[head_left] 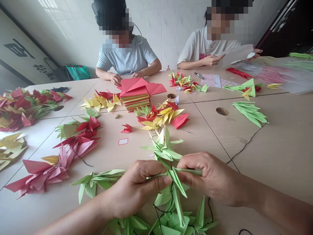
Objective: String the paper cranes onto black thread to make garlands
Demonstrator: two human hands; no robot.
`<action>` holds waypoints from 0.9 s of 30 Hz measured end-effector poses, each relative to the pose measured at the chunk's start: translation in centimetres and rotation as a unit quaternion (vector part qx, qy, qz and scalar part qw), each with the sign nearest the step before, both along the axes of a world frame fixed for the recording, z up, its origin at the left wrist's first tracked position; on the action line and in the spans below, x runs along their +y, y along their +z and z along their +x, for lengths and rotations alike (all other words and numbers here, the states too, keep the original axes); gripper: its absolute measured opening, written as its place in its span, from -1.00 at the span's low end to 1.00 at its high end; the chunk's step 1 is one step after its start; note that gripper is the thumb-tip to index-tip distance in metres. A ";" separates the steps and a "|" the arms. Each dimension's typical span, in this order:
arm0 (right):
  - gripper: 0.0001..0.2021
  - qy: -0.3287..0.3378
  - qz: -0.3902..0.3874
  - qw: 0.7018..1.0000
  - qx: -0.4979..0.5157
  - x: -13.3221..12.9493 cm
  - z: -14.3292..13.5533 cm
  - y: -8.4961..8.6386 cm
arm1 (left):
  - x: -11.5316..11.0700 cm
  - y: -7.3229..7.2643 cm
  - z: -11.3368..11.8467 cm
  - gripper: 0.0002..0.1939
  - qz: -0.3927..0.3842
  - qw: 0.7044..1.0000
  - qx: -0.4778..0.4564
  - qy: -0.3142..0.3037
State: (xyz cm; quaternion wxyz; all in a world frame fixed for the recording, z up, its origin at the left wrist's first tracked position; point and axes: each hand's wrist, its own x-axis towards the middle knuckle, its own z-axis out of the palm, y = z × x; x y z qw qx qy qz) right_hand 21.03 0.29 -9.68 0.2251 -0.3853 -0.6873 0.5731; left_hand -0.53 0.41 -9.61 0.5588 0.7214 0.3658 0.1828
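Observation:
At the front centre my left hand and my right hand pinch opposite sides of one green folded paper crane. A black cord runs by it, and other green cranes lie just beyond my fingers. More green cranes sit below my hands, nearest the camera. Beside my left wrist rests another green group. My fingertips partly cover the crane's wings.
Pink and red cranes lie at left. A stack of square paper stands mid-table beside yellow cranes. Two people sit opposite, one holding a plastic bag. The table has round holes. Green cranes lie at right.

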 end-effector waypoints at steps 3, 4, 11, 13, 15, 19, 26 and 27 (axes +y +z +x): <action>-0.74 -0.002 0.012 1.000 0.017 0.0 0.0 0.2 | -0.2 0.1 0.0 -0.59 -0.030 0.999 -0.011 0.017; -0.74 -0.005 0.007 1.000 0.018 0.0 0.0 0.2 | -0.2 0.1 0.0 -0.59 -0.053 0.998 -0.017 0.028; -0.82 -0.015 -0.074 0.997 0.005 0.2 0.0 0.9 | -0.2 -0.2 -0.1 -0.72 -0.152 0.981 -0.089 0.081; -0.86 -0.007 -0.088 0.996 0.021 0.2 -0.1 0.9 | 0.0 -0.2 -0.1 -0.70 -0.133 0.984 -0.085 0.079; -0.88 -0.013 -0.090 0.995 0.034 0.2 -0.2 0.8 | 0.1 -0.2 -0.1 -0.69 -0.112 0.989 -0.072 0.068; -0.84 -0.029 -0.116 0.992 0.034 0.1 -0.2 0.8 | 0.2 -0.3 -0.1 -0.78 -0.115 0.991 -0.045 0.044; -0.76 -0.054 -0.150 0.986 0.049 0.6 0.2 1.1 | 0.3 -0.5 0.1 -0.66 -0.088 0.994 -0.012 0.065; -0.76 -0.057 -0.155 0.985 0.056 0.6 0.2 1.0 | 0.3 -0.6 0.2 -0.61 -0.073 0.995 0.002 0.067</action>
